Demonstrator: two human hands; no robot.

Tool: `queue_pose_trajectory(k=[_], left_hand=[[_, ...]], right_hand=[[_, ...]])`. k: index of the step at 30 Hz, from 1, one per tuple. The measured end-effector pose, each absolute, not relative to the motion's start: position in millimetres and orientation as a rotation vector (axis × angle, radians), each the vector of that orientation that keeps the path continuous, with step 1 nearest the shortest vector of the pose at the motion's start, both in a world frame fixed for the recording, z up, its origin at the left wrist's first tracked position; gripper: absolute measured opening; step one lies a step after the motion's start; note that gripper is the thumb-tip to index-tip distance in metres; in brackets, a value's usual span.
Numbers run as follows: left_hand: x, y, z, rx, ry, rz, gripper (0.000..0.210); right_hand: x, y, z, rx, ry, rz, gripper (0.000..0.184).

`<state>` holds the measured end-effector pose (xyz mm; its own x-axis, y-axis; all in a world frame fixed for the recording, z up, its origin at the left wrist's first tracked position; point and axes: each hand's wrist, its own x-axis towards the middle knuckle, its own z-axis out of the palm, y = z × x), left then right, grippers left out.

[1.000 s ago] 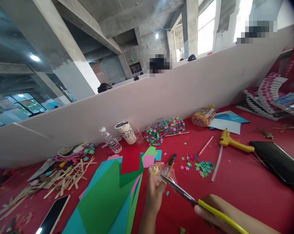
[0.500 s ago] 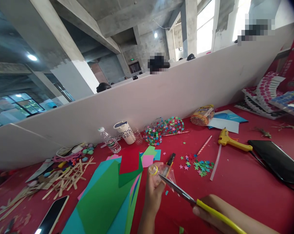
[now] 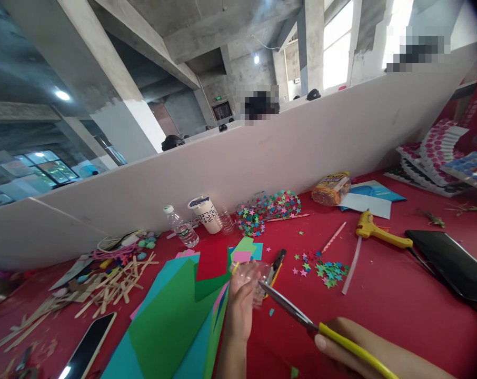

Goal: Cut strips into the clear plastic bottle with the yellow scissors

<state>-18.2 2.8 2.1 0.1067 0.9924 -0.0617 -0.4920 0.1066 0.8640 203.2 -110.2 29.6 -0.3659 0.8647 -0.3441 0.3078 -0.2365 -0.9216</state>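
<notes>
Clear plastic forms the bottle piece (image 3: 259, 272), which is held above the red table (image 3: 384, 310) beside a cutter knife (image 3: 278, 260), the left hand (image 3: 241, 305) wrapped round its neck end and the right hand (image 3: 351, 330) closed on the yellow handle of the scissors (image 3: 321, 328). Judging by its shape, the piece is already separated from the rest of a bottle, and trimming looks under way, though blur hides its edge and whether the blade tips touch it, so I cannot tell how much cutting is left. Loose stars (image 3: 332, 271) lie unattached to it.
</notes>
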Motion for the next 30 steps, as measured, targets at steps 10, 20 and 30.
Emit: queue_pose_trajectory(k=[10, 20, 30], left_hand=[[-12.9, 0.4, 1.0, 0.663, 0.669, 1.188, 0.039], [-18.5, 4.0, 4.0, 0.587, 0.744, 1.304, 0.032], [-15.7, 1.9, 8.0, 0.678, 0.725, 1.295, 0.036]], right_hand=[[205.6, -108.5, 17.9, -1.484, -1.748, 1.4, 0.063], [220.9, -103.8, 38.0, -1.448, -1.968, 1.38, 0.071], [214.7, -105.2, 47.8, -1.334, -1.767, 1.642, 0.07]])
